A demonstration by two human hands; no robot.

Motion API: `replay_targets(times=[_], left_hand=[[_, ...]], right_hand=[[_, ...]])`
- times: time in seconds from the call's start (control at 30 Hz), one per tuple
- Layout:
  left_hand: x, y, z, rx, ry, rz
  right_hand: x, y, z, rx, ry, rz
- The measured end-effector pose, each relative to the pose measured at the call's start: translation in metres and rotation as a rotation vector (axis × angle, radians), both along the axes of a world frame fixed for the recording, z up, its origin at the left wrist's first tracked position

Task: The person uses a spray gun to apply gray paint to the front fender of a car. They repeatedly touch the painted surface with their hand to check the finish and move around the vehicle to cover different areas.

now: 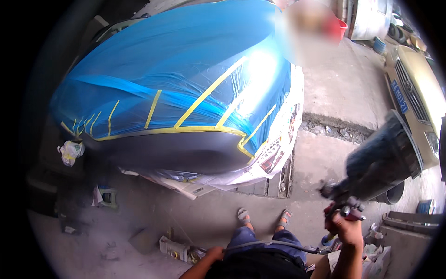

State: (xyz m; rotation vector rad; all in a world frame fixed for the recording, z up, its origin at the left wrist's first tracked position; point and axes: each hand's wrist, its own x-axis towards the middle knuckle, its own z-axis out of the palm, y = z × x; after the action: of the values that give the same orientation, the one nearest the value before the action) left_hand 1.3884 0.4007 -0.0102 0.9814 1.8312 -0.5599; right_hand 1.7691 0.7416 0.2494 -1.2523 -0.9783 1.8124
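My right hand [347,231] is wrapped round the handle of a spray gun [343,204], raised at the right. A large dark paint cup [381,160] sits on the gun and tilts up to the right. Low in the middle, my left hand [214,254] is closed round a grey air hose [274,242], which runs across my thighs towards the right. In front of me stands a car draped in blue plastic film [172,51], held with strips of yellow tape [155,109]. Below the tape its dark grey bumper [186,151] is bare. Neither hand touches the car.
Newspaper sheets [278,149] edge the bumper's right corner and underside. A gold car [413,88] stands at the right. Behind the spray gun lies a dark round container [395,193]. A small green stool [109,197] is at the left. A rubble-filled channel [334,130] crosses the concrete.
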Motion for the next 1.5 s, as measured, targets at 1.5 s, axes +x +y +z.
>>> replay_targets(times=[1.5], left_hand=[[-0.079,-0.142,-0.036,0.907,-0.286,0.905]], right_hand=[[-0.195,-0.224,-0.030,0.446,-0.072,0.362]])
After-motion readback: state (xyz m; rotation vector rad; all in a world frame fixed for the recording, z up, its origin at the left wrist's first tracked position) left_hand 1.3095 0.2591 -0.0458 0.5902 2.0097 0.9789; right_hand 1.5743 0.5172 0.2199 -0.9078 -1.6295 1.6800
